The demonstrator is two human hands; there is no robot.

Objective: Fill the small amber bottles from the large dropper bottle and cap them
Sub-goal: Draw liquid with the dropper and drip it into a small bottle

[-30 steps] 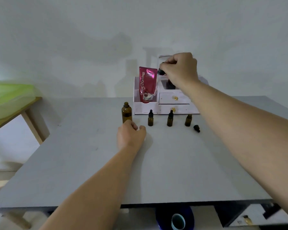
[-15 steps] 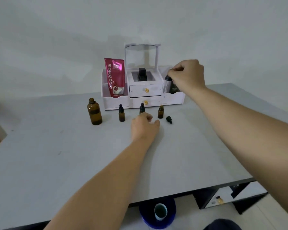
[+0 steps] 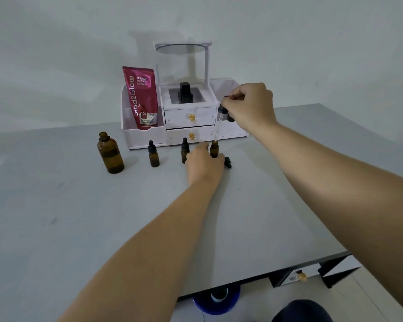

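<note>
The large amber bottle (image 3: 110, 154) stands uncapped at the left of the grey table (image 3: 79, 217). Three small amber bottles stand in a row before the organizer: a capped one (image 3: 153, 154), a second capped one (image 3: 185, 149) partly behind my left hand, and an open one (image 3: 214, 148). My left hand (image 3: 205, 162) is closed around the open bottle's base. My right hand (image 3: 248, 105) pinches the black bulb of the glass dropper (image 3: 219, 122), whose tip hangs just above the open bottle's mouth. A loose black cap (image 3: 228, 161) lies to the right of my left hand.
A white drawer organizer (image 3: 189, 123) sits against the wall with a red Glad2Glow pouch (image 3: 141, 98) in its left bin, a black bottle (image 3: 185, 92) on top and a mirror frame above. Below the table edge are a blue container (image 3: 216, 300) and a dark shelf.
My left hand has slid right to the open small bottle and closed on it. My right hand has brought the dropper down over that bottle's mouth. The camera has shifted.
</note>
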